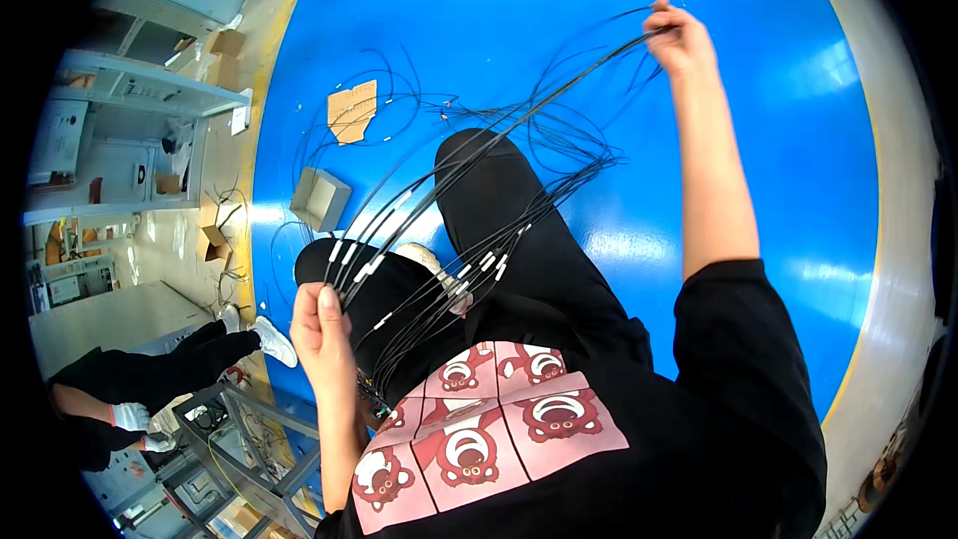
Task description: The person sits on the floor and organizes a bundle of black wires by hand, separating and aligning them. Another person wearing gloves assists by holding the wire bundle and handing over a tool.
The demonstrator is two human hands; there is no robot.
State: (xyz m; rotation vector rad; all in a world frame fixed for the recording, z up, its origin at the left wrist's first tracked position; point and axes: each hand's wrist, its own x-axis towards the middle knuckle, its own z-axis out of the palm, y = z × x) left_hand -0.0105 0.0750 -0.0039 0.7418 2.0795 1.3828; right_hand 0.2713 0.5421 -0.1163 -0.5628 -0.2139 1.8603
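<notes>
My left hand (321, 324) is closed on one end of several thin black cables (469, 162), close to their white marker sleeves (371, 267). Raised at the far right, my right hand (681, 37) grips the same strands, which stretch between both hands above my knees. A second bunch of black cables (399, 334) with white sleeves lies across my lap. More loose cable (569, 145) spreads in loops over the blue floor beyond my knee.
On the blue floor (758, 140) lie a torn cardboard piece (351, 112) and an open grey box (320, 200). Metal cabinets (130, 90) line the left side. A gloved co-worker (150, 389) is at lower left, beside a grey metal frame (249, 459).
</notes>
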